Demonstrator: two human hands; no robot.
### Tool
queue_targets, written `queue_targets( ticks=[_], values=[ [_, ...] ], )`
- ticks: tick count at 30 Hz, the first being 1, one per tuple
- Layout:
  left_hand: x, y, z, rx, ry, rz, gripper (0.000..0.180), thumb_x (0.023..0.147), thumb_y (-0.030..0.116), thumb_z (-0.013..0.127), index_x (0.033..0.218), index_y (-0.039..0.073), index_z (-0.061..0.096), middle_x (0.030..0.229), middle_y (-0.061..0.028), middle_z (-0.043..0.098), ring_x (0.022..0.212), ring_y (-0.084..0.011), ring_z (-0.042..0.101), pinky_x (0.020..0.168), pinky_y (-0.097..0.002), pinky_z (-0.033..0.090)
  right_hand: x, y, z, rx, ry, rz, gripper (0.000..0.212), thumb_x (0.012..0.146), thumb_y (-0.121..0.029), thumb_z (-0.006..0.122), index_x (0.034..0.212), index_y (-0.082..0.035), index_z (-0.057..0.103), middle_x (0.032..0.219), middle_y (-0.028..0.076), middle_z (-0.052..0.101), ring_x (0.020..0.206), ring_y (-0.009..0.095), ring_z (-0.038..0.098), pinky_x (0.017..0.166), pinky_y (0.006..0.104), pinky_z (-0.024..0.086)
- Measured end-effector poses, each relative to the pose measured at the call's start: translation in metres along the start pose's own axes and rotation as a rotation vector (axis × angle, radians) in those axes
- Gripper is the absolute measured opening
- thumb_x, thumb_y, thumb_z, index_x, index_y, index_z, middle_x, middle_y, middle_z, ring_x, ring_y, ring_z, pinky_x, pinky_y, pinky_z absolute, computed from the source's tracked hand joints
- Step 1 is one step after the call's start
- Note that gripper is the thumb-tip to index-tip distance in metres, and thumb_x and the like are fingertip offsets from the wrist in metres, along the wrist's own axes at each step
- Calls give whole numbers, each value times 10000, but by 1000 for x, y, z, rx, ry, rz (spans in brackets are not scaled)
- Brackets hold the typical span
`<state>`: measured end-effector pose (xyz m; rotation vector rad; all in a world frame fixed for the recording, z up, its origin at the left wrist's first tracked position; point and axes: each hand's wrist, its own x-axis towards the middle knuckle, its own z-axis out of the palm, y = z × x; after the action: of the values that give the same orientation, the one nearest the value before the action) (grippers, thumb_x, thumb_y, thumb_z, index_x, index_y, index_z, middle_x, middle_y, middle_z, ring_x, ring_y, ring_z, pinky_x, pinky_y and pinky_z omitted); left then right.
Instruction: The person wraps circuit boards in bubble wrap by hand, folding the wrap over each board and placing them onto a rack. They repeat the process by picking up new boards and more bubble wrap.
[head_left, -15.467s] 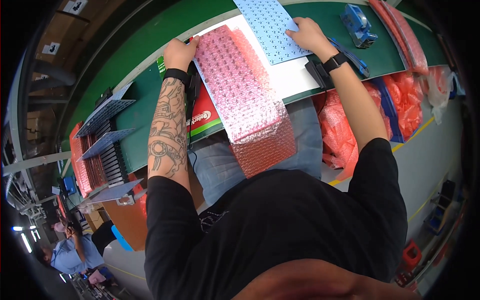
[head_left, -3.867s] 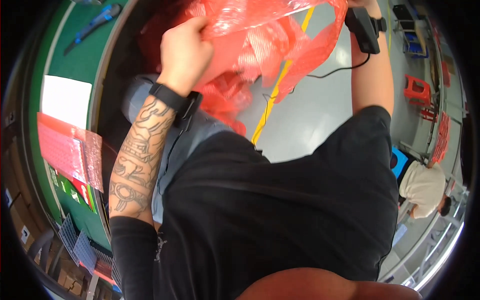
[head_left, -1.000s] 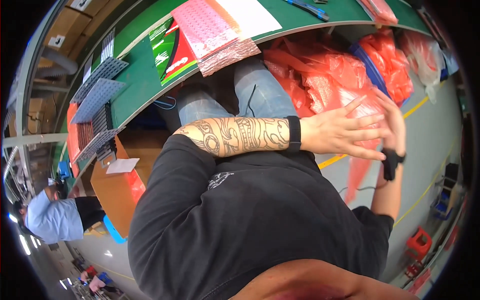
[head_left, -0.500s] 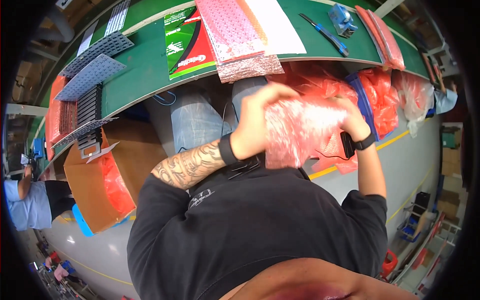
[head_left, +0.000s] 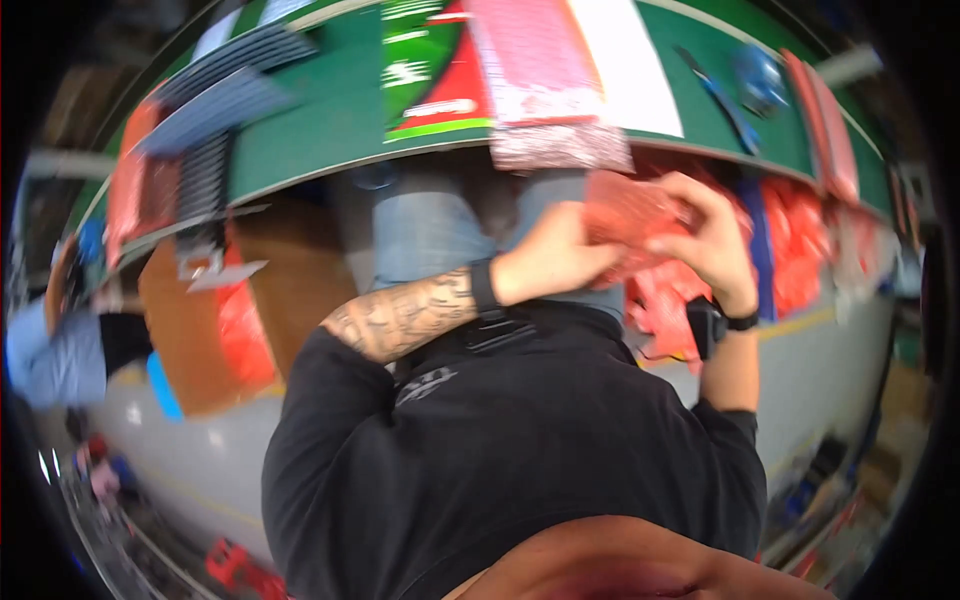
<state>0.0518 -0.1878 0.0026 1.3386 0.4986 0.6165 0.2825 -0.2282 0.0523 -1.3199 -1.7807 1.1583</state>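
Between both hands, above my lap, is a red bubble-wrap bag (head_left: 628, 208), bunched up and blurred by motion. My left hand (head_left: 556, 258) grips its left side, with the fingers partly hidden behind the plastic. On the right side, my right hand (head_left: 712, 238) is closed on the same bag, thumb and fingers curled toward each other. Whether anything lies inside the bag cannot be made out. Just beyond the hands, a stack of pink bubble-wrap bags (head_left: 535, 60) hangs over the edge of the green table (head_left: 330, 130).
Along the table lie a green-and-red printed sheet (head_left: 430, 80), a white sheet (head_left: 635, 70), a blue knife (head_left: 725, 100) and grey perforated panels (head_left: 225, 105). An open cardboard box (head_left: 295, 290) stands at left; a blue bin with red plastic (head_left: 795, 240) at right. Another person (head_left: 60, 340) is far left.
The bag was spread wide and shiny between my hands; now it is bunched smaller and farther forward. My hands have come closer together. The whole view has shifted and blurred.
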Motion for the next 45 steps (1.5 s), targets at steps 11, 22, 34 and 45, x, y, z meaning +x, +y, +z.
queue_targets(
  ticks=[11,22,34,45],
  values=[
    [-15,10,-48,-159,227,-19,174,891,4,683,1063,-17,705,940,-35,721,872,-100,659,754,-295,558,69,1,20,19,282,-146,381,800,-21,546,1148,74,670,1095,127,701,1049,208,658,954,324,503],
    [8,38,-44,-373,375,-6,200,970,96,689,1142,-7,684,1000,-23,717,906,-108,650,821,-280,533,94,-10,24,-462,592,-681,420,681,120,648,1081,8,715,1120,126,681,1037,272,663,860,338,545],
    [16,24,-65,-65,291,86,236,954,91,718,1158,-22,681,1005,-33,730,889,-85,651,775,-262,537,92,-14,23,-267,479,-353,104,837,86,677,914,18,693,834,98,698,750,175,679,656,252,528],
    [18,29,-89,-180,235,17,260,958,91,710,1191,-16,666,1084,-46,723,935,-82,646,819,-263,531,98,-23,29,-98,489,-117,114,842,90,683,925,14,699,905,85,689,783,151,665,690,249,533]
  ],
)
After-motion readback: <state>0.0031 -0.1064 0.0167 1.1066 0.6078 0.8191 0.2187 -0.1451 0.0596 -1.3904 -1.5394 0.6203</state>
